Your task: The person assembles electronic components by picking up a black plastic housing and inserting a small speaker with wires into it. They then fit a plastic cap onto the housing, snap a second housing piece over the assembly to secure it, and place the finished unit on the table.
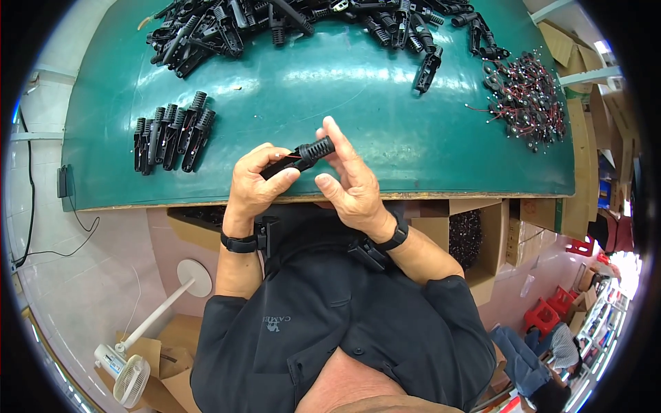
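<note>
My left hand (253, 180) grips a black plastic housing (317, 150) with a ribbed, spring-like end, tilted up to the right above the table's near edge. A thin red wire (292, 157) shows along its open side, near my left thumb. Around the ribbed end, my right hand (354, 187) is held with fingers stretched up and thumb apart. Its fingers are close against that end; whether they touch it I cannot tell. To the left, several similar black housings (171, 136) lie side by side in a group.
A large heap of black housings (220, 31) covers the far side of the green table (289, 89). At the right lies a pile of small round parts with red wires (527, 103). Cardboard boxes (492, 248) stand below the table's front edge; a white fan (131, 378) is at lower left.
</note>
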`<state>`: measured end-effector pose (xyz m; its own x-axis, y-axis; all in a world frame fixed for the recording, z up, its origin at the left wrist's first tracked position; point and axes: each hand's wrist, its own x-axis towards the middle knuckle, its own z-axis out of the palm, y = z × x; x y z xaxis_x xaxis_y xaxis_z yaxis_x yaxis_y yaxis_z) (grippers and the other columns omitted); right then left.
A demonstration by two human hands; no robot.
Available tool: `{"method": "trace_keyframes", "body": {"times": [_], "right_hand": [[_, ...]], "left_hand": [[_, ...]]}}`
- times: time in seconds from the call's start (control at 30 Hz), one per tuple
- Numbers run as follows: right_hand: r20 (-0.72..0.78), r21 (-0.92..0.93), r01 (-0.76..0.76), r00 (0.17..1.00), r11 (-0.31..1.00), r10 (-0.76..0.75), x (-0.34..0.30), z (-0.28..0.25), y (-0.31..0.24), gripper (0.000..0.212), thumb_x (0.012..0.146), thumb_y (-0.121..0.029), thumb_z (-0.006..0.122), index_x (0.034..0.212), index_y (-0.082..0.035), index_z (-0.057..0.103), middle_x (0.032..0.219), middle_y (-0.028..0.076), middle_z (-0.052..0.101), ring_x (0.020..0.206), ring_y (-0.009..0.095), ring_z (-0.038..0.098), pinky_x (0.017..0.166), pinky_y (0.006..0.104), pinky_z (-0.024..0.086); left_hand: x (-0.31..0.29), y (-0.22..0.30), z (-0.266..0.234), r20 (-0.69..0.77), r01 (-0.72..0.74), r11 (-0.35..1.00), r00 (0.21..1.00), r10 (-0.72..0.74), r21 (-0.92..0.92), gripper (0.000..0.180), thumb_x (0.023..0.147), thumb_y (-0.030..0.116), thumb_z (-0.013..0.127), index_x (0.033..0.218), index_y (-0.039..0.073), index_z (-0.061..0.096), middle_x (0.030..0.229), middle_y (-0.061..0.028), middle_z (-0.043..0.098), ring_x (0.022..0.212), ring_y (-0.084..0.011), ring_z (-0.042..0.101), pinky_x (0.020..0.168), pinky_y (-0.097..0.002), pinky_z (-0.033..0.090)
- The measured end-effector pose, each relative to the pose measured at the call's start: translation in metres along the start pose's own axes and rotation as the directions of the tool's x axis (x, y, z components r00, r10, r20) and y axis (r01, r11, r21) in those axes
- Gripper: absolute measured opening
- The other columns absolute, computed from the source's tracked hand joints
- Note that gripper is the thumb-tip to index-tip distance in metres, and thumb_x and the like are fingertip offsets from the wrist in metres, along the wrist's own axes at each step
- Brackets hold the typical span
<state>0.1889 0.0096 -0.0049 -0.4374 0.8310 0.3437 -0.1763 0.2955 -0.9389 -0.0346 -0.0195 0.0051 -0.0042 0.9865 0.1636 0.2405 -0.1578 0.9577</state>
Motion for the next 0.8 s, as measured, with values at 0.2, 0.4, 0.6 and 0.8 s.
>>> {"method": "trace_keyframes", "body": {"times": [0.2, 0.4, 0.6, 0.8], "right_hand": [[0.075, -0.239, 0.095, 0.994, 0.966, -0.079, 0.014, -0.007, -0.001, 0.092, 0.099, -0.026, 0.076, 0.168, -0.001, 0.02, 0.173, 0.019, 0.024, 0.151, 0.035, 0.043, 0.12, 0.0459, 0.041], [0.03, -0.063, -0.006, 1.0, 0.998, 0.008, 0.016, 0.0, -0.003, 0.101, 0.096, -0.035, 0.078, 0.168, -0.002, 0.016, 0.174, 0.019, 0.022, 0.153, 0.036, 0.04, 0.119, 0.0461, 0.042], [0.109, -0.092, 0.04, 0.994, 0.995, -0.03, 0.019, -0.018, -0.001, 0.108, 0.094, -0.041, 0.08, 0.169, -0.003, 0.012, 0.175, 0.019, 0.02, 0.154, 0.037, 0.038, 0.12, 0.0484, 0.039], [0.074, -0.022, 0.002, 0.997, 1.0, 0.0, 0.023, -0.01, -0.005, 0.114, 0.091, -0.045, 0.082, 0.169, -0.003, 0.01, 0.175, 0.019, 0.019, 0.156, 0.037, 0.034, 0.123, 0.0488, 0.034]], "left_hand": [[-0.002, 0.008, 0.001, 0.069, -0.015, 0.997, 0.998, 0.01, 0.077, 0.031, 0.081, 0.017, 0.089, 0.103, 0.001, 0.076, 0.081, -0.0024, 0.062, 0.071, -0.0122, 0.056, 0.064, -0.0277, 0.043], [0.006, 0.005, 0.008, 0.066, -0.053, 0.994, 0.997, 0.047, 0.095, 0.029, 0.081, 0.017, 0.089, 0.102, 0.001, 0.076, 0.081, -0.0031, 0.063, 0.071, -0.0129, 0.057, 0.064, -0.0289, 0.044], [0.002, 0.004, 0.008, 0.067, -0.004, 0.998, 0.998, 0.0, 0.057, 0.029, 0.08, 0.017, 0.089, 0.101, 0.001, 0.076, 0.081, -0.0036, 0.063, 0.071, -0.0137, 0.057, 0.064, -0.0292, 0.044], [0.004, -0.001, 0.009, 0.116, -0.045, 0.998, 0.993, 0.039, 0.053, 0.029, 0.08, 0.018, 0.089, 0.1, 0.001, 0.075, 0.08, -0.0034, 0.062, 0.071, -0.0137, 0.057, 0.064, -0.029, 0.044]]}}
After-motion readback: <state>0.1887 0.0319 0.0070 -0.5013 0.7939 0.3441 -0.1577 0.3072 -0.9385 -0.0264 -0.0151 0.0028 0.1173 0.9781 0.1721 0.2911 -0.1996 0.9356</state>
